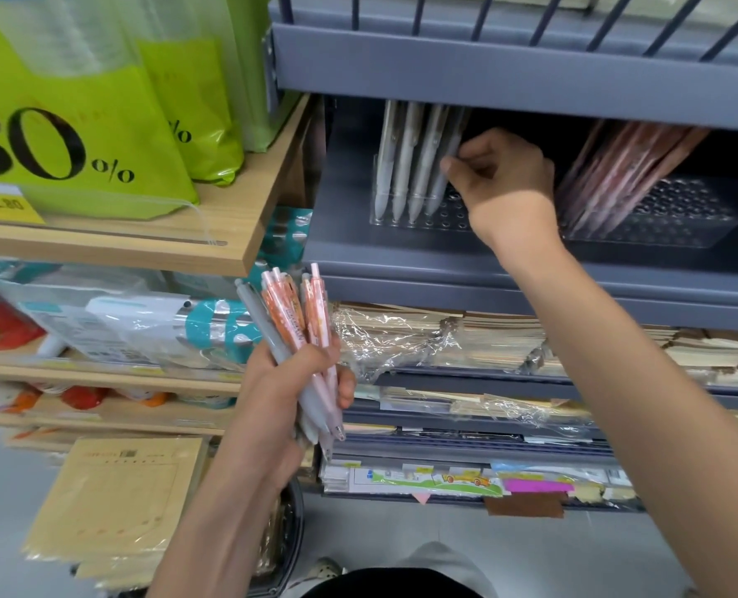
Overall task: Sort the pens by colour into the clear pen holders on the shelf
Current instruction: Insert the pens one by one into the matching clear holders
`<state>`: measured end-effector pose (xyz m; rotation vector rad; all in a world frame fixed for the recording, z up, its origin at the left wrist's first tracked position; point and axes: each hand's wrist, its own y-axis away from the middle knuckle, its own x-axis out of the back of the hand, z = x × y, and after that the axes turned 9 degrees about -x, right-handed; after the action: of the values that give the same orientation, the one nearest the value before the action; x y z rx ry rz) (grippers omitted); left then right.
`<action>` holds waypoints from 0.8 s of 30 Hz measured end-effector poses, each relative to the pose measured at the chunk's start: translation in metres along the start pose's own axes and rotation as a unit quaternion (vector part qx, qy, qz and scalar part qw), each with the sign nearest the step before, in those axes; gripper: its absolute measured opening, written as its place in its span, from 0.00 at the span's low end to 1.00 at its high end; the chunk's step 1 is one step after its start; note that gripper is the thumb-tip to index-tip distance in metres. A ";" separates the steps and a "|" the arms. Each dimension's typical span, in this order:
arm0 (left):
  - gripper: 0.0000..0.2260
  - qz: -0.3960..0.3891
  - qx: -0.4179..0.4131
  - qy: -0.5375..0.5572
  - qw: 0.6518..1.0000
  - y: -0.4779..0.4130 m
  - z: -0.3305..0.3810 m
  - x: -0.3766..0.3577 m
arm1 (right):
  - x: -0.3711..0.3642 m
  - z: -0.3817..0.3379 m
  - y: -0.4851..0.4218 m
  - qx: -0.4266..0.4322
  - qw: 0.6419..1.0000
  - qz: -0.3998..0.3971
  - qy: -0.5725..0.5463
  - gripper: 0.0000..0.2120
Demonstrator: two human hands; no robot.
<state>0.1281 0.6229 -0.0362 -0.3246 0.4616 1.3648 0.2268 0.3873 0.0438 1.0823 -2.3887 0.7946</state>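
1. Where four grey pens (401, 161) stand tip-down in the left clear pen holder (449, 220), the right hand (505, 183) reaches in with its fingers curled. Thumb and forefinger pinch the rightmost grey pen (437, 194), which sits in that holder beside the other three.
2. Right of that holder, on the same grey shelf (401, 261), stands a second clear pen holder (682, 222). It has pink pens (617, 174) packed in it, leaning to the right.
3. Below and to the left of the left holder, out in front of the shelving, the left hand (285, 390) is closed tightly round a bundle of pens (298, 330). The bundle is orange-patterned and pink pens plus one grey, clicker ends up and tips pointing down past the palm.
4. Directly beneath the left holder, on the lower tiers, lie stacked notebooks (466, 338) in crinkled plastic wrap.
5. Left of the holder, a wooden shelf (238, 235) carries green bags (100, 123) printed with a large black percentage. A yellow price tag (7, 205) sits at the shelf's front edge.
6. Far below and left of the holder, brown envelopes (117, 498) lie in a loose pile.
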 end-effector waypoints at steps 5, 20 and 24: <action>0.15 0.001 0.001 -0.002 1.000 -0.002 -0.003 -0.005 | -0.001 0.002 0.000 -0.004 0.999 -0.022 0.049 0.05; 0.18 -0.004 0.006 -0.002 1.000 -0.004 -0.006 -0.011 | -0.007 0.013 0.002 0.047 0.998 -0.027 0.015 0.05; 0.25 0.002 0.008 0.004 1.000 -0.003 -0.006 -0.016 | -0.004 0.015 0.005 0.036 0.998 -0.054 -0.006 0.05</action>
<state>0.1283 0.6054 -0.0332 -0.3163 0.4789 1.3646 0.2234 0.3821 0.0286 1.2374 -2.3047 0.8434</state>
